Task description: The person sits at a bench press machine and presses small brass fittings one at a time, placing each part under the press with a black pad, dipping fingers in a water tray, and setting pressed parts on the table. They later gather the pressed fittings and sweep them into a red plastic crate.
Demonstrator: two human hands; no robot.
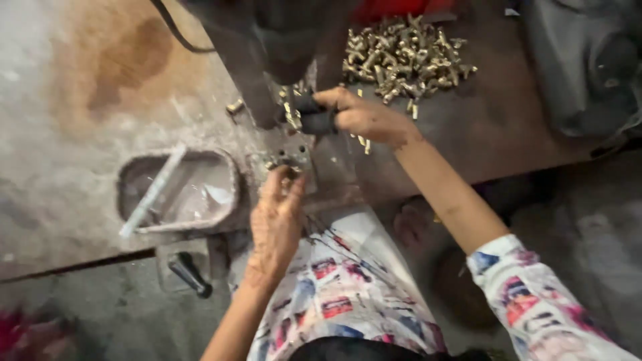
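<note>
My right hand (364,119) grips a black handle (314,119) that sticks out from the dark metal press (267,60) at the top middle. My left hand (277,220) reaches up to the press's small metal base plate (289,150), its fingertips pinched at a small brass piece (284,166) there; the piece is mostly hidden by the fingers. A heap of small brass fittings (404,57) lies on the bench just beyond my right hand. A few loose brass pieces lie under the right hand.
A shallow oval metal tray (134,190) with a white stick across it sits on the worn bench at left. Below it a black lever knob (190,274) juts from the bench edge. A grey cloth-covered shape (582,60) fills the top right.
</note>
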